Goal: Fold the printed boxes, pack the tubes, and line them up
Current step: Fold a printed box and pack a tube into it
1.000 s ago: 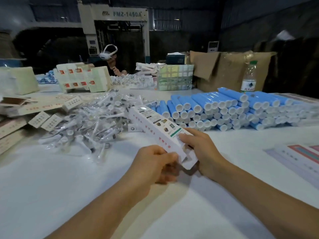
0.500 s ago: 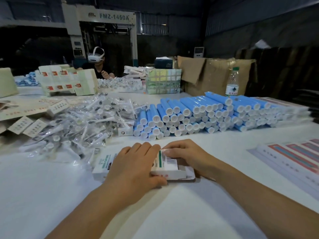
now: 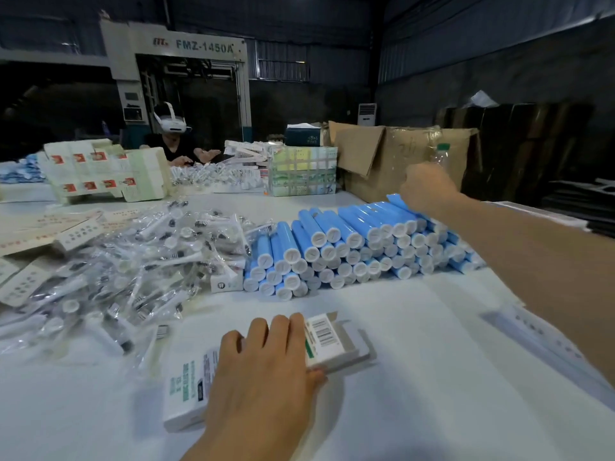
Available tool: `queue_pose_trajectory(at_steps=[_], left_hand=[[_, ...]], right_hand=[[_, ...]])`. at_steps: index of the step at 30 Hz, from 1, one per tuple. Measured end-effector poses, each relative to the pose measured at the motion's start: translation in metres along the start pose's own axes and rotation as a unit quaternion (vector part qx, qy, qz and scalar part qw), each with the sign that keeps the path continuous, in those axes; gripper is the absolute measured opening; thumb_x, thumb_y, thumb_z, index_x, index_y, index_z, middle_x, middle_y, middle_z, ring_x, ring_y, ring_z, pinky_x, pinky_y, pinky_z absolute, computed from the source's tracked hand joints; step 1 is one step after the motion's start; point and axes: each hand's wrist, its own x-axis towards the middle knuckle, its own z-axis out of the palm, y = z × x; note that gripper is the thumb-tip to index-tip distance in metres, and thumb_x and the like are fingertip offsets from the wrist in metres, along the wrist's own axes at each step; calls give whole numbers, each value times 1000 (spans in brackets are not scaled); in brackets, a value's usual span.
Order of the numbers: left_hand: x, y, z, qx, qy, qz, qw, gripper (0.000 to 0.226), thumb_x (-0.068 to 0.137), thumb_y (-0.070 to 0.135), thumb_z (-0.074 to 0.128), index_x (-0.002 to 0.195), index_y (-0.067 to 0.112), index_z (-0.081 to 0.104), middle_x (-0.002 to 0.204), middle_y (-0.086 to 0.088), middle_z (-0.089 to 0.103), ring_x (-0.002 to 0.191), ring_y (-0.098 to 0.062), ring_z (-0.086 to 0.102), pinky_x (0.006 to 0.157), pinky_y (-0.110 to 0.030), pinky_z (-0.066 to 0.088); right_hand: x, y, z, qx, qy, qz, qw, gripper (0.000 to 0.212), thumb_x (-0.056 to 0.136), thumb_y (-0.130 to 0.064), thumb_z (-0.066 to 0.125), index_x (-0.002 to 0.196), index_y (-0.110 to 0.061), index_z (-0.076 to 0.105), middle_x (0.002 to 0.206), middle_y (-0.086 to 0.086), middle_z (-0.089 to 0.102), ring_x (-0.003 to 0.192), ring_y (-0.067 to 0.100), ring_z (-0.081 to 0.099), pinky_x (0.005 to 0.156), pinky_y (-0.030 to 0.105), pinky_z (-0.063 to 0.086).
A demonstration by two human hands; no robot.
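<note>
While the left hand [image 3: 263, 371] lies flat with straight fingers across the one folded box [image 3: 253, 371], pinning it to the white worktop [image 3: 416, 344], the box's right end stands open with its flap [image 3: 357, 347] out. That hold is only a press, not a grip, so I judge the box could skid or turn once a tube is pushed into it, and the open flap could crease.

Beyond it, to the left, lies a loose heap of bagged brush heads [image 3: 133, 267], far too many to count, with one small white carton [image 3: 227, 282] at its edge. Beside that is the stack of blue tubes [image 3: 349, 247], several dozen of them, white caps facing near. The right hand [image 3: 427, 191] is at the far top corner of the stack, its fingers curled at the end of one tube [image 3: 397, 202]; whether they have closed round it I cannot tell. Pulling from a piled row may, in my view, set neighbouring tubes rolling down the slope.

Flat printed sheets [image 3: 545, 341] lie under the right forearm, and a sleeve could drag them. Farther off stand one brown carton [image 3: 392, 161], one bottle [image 3: 441, 154], stacked flat boxes [image 3: 106, 171] and one other person [image 3: 176, 141].
</note>
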Motion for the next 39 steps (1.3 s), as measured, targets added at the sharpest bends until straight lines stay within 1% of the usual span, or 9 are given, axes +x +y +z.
queue_pose_trajectory(at_steps=[4,10,14,17,20,24,28,33,39], left_hand=[[3,-1,4,-36,85,41,995,61,67,56,56,98,6,71,79,-3,63,64,-24,58,51,-41,45],[3,-2,7,-7,48,35,998,63,74,56,40,98,7,71,78,-2,63,63,-22,58,51,-40,47],[3,1,-6,-46,-9,12,999,67,86,59,32,128,10,49,108,-2,55,88,-23,53,73,-43,44],[1,-4,1,-23,34,6,999,63,91,63,12,139,24,2,128,7,26,111,-19,29,89,-39,25],[0,-6,2,-2,43,-7,999,62,90,62,8,139,25,2,129,7,26,112,-17,28,90,-36,25],[1,-9,3,2,63,-39,997,60,92,59,14,141,24,9,131,6,32,114,-17,33,89,-35,28],[0,-11,4,-6,66,-54,996,60,93,60,18,139,23,12,130,5,36,114,-18,35,86,-36,29],[0,-8,6,9,69,-61,996,59,92,58,18,138,21,12,131,3,36,115,-20,36,86,-37,30],[-1,-9,8,4,74,-62,995,60,94,58,21,139,20,11,132,2,36,116,-21,36,86,-37,30]], right_hand=[[19,7,24,-12,-111,39,993,28,90,-15,55,66,-2,49,82,15,62,61,23,51,57,28,41],[22,-1,27,-35,-93,49,994,17,86,-6,54,69,-3,49,81,15,58,67,28,52,64,34,41],[15,-10,0,162,25,84,983,20,90,-11,50,108,-5,56,97,12,58,85,30,55,70,36,44],[-16,-31,-31,481,87,115,865,14,90,-10,49,95,-9,62,84,6,56,74,19,51,64,30,41],[-76,-45,-40,646,27,170,744,15,86,-15,59,71,-18,60,72,1,56,65,14,51,56,27,41],[-147,-53,-12,695,-22,206,689,9,87,-14,59,90,-20,64,86,7,62,64,16,50,46,25,37],[-180,-56,9,716,-19,220,662,68,87,-6,61,144,-25,29,79,4,61,50,8,55,43,23,45],[-198,-63,18,715,-81,152,677,102,85,-3,65,149,-40,-5,59,2,66,48,13,58,47,25,49],[-204,-66,15,704,-96,184,679,17,91,-10,59,108,-13,59,73,12,63,44,13,52,41,25,44]])
